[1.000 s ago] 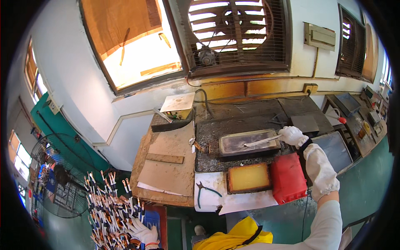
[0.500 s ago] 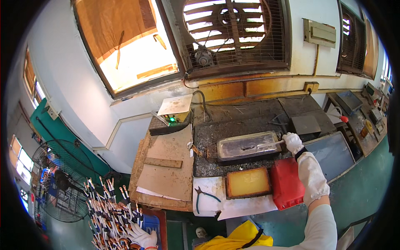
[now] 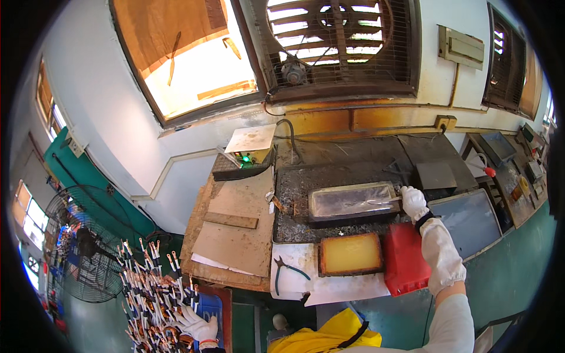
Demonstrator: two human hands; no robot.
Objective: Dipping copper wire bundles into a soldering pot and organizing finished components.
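Note:
My right hand (image 3: 414,203), in a white glove, is closed round the end of a thin metal scraper (image 3: 385,200). The scraper reaches left over a long rectangular pot (image 3: 353,222) filled with shiny, silvery molten-looking metal (image 3: 347,200). At the lower left my left hand (image 3: 197,327), also gloved, lies against a big bunch of cables (image 3: 156,294) with copper lugs on their ends. Its fingers are stretched out and the thumb stands apart. The cables stand upright beside a blue crate (image 3: 210,309).
A tray of yellow, wax-like stuff (image 3: 351,254) and a red bin (image 3: 406,259) stand before the pot. Green-handled pliers (image 3: 288,269) lie on white paper. A control box (image 3: 252,154) with a green light sits behind cardboard (image 3: 235,232). A caged fan (image 3: 88,247) stands left.
The scraper has drawn back slightly toward the pot's right end, and the dark streak on the metal has gone. My left hand has shifted up, its thumb now spread. The view has shifted slightly.

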